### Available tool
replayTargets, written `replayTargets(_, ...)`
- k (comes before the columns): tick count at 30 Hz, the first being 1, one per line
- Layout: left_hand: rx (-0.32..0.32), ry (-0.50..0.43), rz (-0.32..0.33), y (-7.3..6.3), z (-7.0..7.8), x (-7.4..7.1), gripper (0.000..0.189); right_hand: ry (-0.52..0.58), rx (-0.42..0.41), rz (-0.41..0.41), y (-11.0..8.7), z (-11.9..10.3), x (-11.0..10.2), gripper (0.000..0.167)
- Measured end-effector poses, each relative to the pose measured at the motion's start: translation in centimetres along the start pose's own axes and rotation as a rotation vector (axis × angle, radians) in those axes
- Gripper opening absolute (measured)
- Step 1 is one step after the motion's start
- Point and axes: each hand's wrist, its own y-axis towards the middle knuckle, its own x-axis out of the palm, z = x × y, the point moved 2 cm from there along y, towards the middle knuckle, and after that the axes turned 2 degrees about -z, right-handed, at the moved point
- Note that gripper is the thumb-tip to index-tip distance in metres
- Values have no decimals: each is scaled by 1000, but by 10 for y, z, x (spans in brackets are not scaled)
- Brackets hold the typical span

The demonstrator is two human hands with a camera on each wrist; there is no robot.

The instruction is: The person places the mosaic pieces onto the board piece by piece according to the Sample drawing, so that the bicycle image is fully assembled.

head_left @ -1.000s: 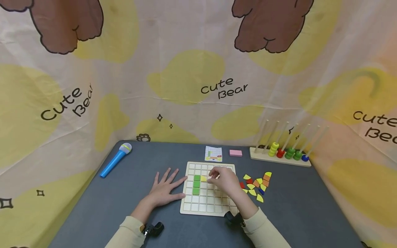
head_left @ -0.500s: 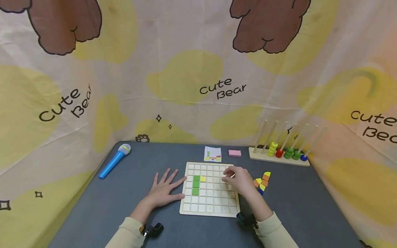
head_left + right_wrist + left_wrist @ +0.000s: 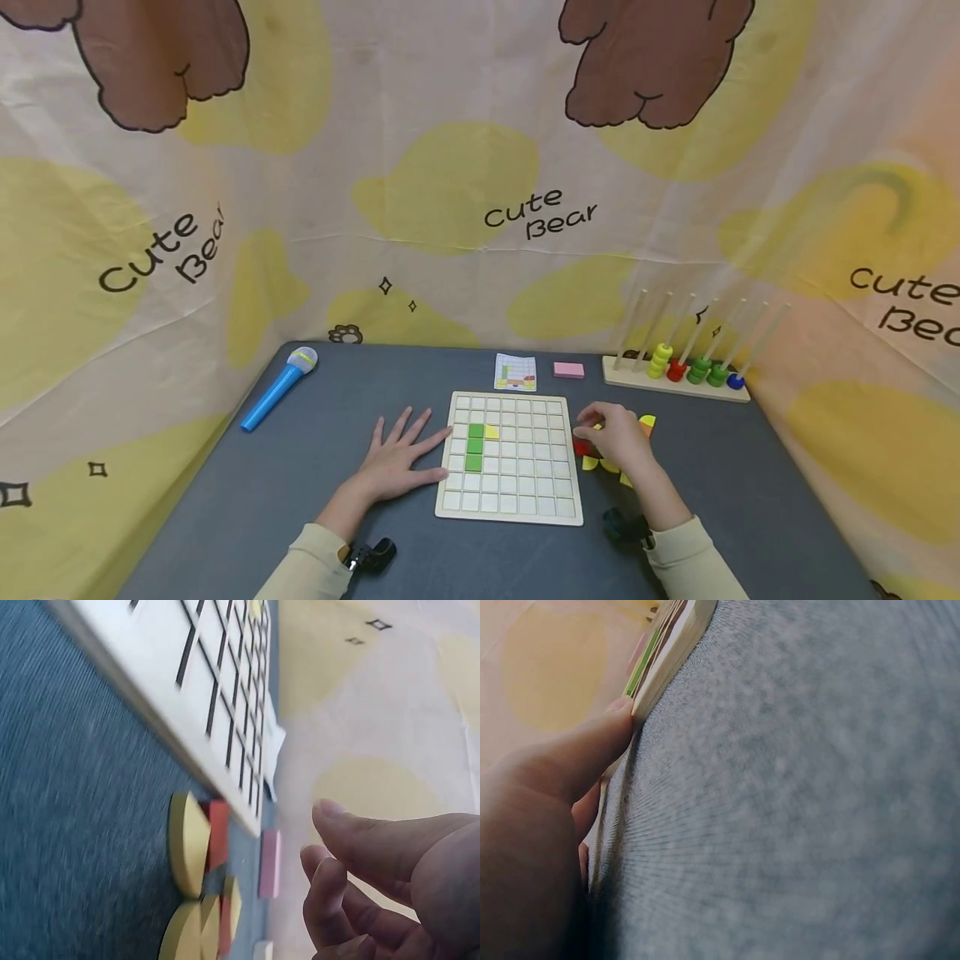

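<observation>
- Three green tiles [image 3: 475, 447] and one yellow tile [image 3: 491, 432] sit on the board [image 3: 517, 483], right of the spread fingers of your left hand [image 3: 397, 462].
- Your left thumb touches the board's edge.
- Your right hand [image 3: 613, 435] has loosely bent fingers, thumb apart from index; loose pieces [image 3: 590, 463] lie below and beside them.

We count one left hand [image 3: 396, 468], one right hand [image 3: 613, 435] and, lower centre, one grid board [image 3: 517, 483], three green squares [image 3: 475, 446], one yellow piece [image 3: 492, 432]; left, one microphone [image 3: 279, 389]; centre, one card [image 3: 516, 372], one pink block [image 3: 568, 371]; right, one rack [image 3: 675, 387], seven pegs [image 3: 631, 328]. Loose pieces [image 3: 590, 462], partly hidden, we cannot number.
</observation>
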Motion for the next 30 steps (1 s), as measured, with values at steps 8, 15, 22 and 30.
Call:
replayTargets(8,2,14,-5,1,0,0,75,-40,22,-12,14,26,-7,23)
replayTargets(15,6,15,-10,2,-1,0,75,-103,31,-57,25,40,-5,30)
replayTargets(22,5,18,-11,2,-2,1,76,-118,36,-78,30,39,-2,31)
replayTargets(30,9,14,-9,1,-2,1,76,-115,71,-95,33,38,0,26)
